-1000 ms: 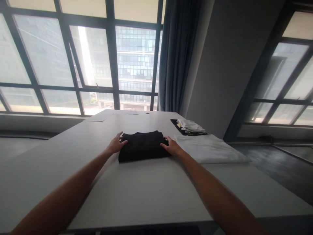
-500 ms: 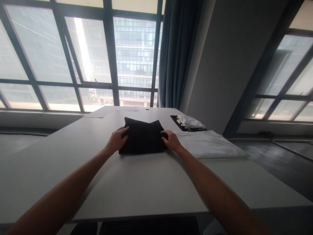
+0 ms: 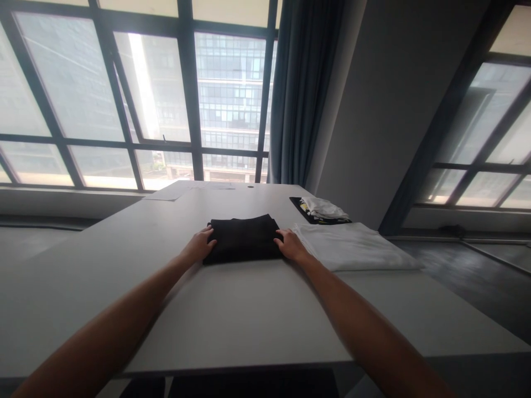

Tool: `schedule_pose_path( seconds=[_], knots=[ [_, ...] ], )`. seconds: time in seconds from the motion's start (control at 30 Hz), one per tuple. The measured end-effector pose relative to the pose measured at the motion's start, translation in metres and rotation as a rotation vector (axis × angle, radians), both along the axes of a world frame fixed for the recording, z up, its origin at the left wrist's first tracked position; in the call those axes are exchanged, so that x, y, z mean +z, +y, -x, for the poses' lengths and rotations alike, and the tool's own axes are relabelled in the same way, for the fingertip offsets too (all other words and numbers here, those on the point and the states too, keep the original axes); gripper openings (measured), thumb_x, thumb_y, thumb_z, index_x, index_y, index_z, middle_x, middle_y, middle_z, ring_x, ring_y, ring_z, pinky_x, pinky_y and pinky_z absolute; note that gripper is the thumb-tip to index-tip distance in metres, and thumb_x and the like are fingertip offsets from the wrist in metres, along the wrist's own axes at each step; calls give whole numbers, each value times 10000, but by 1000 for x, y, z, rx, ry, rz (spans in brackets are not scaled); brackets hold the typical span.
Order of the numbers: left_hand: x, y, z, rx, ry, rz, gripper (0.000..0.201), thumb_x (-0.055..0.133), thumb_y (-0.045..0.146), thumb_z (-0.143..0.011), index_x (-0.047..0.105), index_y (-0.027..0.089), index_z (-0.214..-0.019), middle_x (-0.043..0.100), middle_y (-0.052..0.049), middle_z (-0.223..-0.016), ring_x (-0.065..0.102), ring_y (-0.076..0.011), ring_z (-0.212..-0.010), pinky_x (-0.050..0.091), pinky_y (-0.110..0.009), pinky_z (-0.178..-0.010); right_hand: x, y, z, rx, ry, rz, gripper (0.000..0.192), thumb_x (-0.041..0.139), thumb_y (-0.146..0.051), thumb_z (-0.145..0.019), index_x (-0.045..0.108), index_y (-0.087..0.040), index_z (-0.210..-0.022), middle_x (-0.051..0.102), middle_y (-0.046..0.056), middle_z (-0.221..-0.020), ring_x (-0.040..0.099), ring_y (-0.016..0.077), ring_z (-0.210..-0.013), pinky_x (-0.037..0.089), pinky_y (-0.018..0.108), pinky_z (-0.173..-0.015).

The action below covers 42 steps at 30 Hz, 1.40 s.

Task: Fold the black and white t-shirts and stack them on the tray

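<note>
A folded black garment (image 3: 244,237) lies flat on the white table (image 3: 232,315), a little beyond arm's middle reach. My left hand (image 3: 199,245) rests against its left edge, fingers curled onto the cloth. My right hand (image 3: 290,245) touches its right edge in the same way. Both forearms stretch across the table toward it. The garment is a compact rectangle, its far side lying down flat.
A flat white folded cloth (image 3: 352,247) lies just right of the black garment. Behind it sits a small stack of folded clothes (image 3: 321,209) on something dark. A sheet of paper (image 3: 164,195) lies at the far left. Large windows and a blue curtain (image 3: 302,94) stand beyond the table.
Half a second ago the garment's far half stood lifted between my hands; it now lies folded flat, making a smaller rectangle. Both hands stay at its side edges.
</note>
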<state>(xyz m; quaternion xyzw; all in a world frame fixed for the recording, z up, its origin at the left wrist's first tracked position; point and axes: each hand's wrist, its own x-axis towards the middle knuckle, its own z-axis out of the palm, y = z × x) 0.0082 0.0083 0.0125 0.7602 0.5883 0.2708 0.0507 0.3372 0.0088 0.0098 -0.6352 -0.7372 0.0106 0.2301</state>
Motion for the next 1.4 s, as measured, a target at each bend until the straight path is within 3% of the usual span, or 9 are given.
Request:
schedule_pose_path(
  seconds=[0.1, 0.17, 0.3, 0.57, 0.8, 0.97, 1.13, 1.23, 1.4],
  knots=[
    [12, -19, -22, -33, 102, -183, 471, 487, 295, -912, 570, 201, -1367, 418, -50, -1532, 429, -321, -1357, 340, -482, -1141, 8, -13, 14, -13, -98, -114, 437, 529, -334, -935, 590, -140, -1322, 571, 179, -1320, 546, 292, -1186, 374, 409, -1044],
    [13, -30, -41, -146, 167, -252, 448, 405, 361, -969, 567, 232, -1366, 414, -24, -1536, 416, -294, -1366, 330, -489, -1140, 9, -20, 28, 106, -143, -198, 466, 491, -385, -956, 557, -168, -1363, 527, 154, -1400, 484, 292, -1271, 322, 428, -1091],
    [-3, -37, -69, -341, 315, -78, 542, 283, 431, -1006, 447, 197, -1467, 391, -52, -1547, 328, -238, -1439, 265, -456, -1174, -3, -24, 55, 367, -191, -78, 497, 325, -420, -1016, 474, -219, -1446, 440, 69, -1509, 355, 216, -1407, 213, 424, -1172],
    [-14, -7, -45, -150, 339, 184, 650, 225, 539, -983, 353, 199, -1522, 249, -40, -1601, 185, -235, -1490, 175, -416, -1192, -12, 1, 30, 189, -186, 257, 619, 244, -543, -1007, 304, -236, -1540, 202, 12, -1613, 147, 204, -1496, 117, 429, -1205],
    [-1, 1, -11, 84, 338, 310, 723, 219, 584, -958, 271, 173, -1551, 124, -59, -1627, 124, -278, -1501, 141, -558, -1177, -9, 3, -9, -50, -162, 312, 640, 227, -515, -1012, 309, -158, -1537, 246, 73, -1601, 213, 221, -1479, 157, 423, -1194],
    [9, 0, -47, -40, 402, 140, 625, 239, 488, -982, 379, 174, -1504, 177, -68, -1621, 112, -263, -1504, 118, -529, -1187, 8, 11, 24, 85, -202, 100, 577, 292, -418, -1005, 365, -147, -1509, 275, 82, -1591, 203, 216, -1480, 117, 445, -1200],
    [3, 29, -94, -165, 377, 190, 594, 157, 429, -1000, 349, 203, -1515, 235, -71, -1611, 183, -252, -1491, 171, -521, -1176, 18, 44, 82, 290, -282, 255, 566, 311, -329, -988, 322, -175, -1532, 222, 63, -1608, 169, 202, -1490, 119, 447, -1202],
    [-4, 58, -91, -75, 342, 276, 616, 194, 436, -985, 318, 175, -1529, 195, -67, -1620, 159, -232, -1497, 158, -479, -1191, 9, 69, 88, 218, -258, 341, 587, 288, -386, -995, 289, -178, -1544, 193, 54, -1616, 142, 193, -1495, 96, 446, -1205],
    [-13, 90, -59, 87, 300, 284, 703, 207, 551, -953, 323, 164, -1529, 202, -72, -1617, 147, -230, -1499, 137, -439, -1203, -6, 98, 63, 65, -167, 391, 718, 238, -605, -971, 213, -206, -1567, 112, 30, -1633, 60, 190, -1506, 67, 426, -1207]
  ],
)
